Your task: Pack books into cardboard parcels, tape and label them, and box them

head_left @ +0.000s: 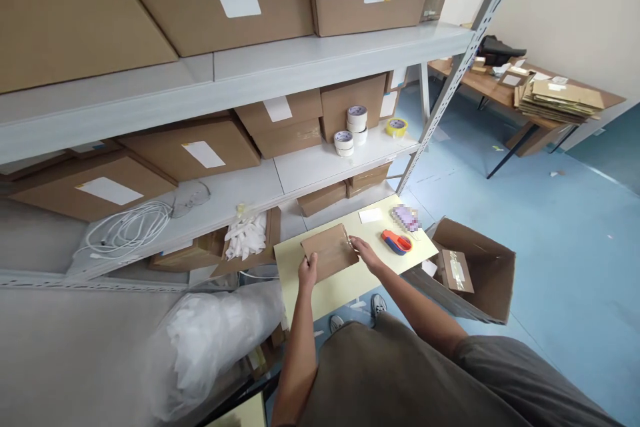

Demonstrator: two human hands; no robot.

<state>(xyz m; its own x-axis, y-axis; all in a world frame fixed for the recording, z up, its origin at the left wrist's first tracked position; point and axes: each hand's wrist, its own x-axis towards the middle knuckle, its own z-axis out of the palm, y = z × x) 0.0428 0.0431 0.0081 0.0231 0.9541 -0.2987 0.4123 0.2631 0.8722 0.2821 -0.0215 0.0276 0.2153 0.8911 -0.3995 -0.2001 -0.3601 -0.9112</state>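
Observation:
A small flat brown cardboard box (327, 250) is held over the pale yellow tabletop (295, 280). My left hand (307, 271) grips its near left side, thumb on top and the other fingers hidden underneath. At the box's right end, my right hand (364, 252) is closed on the edge, where a shiny strip that looks like clear tape shows. Right of the box lies an orange and blue tape dispenser (397, 241). A white paper label (370, 215) and a blurred purple item (406, 217) lie farther back.
Metal shelving (320, 60) with large cartons rises in front. Tape rolls (357, 119) and a coiled white cable (130, 230) sit on its middle shelf. An open carton (480, 267) with a taped box inside stands right; a bubble-wrap roll (215, 340) lies left. Flattened cardboard (560, 100) covers a far table.

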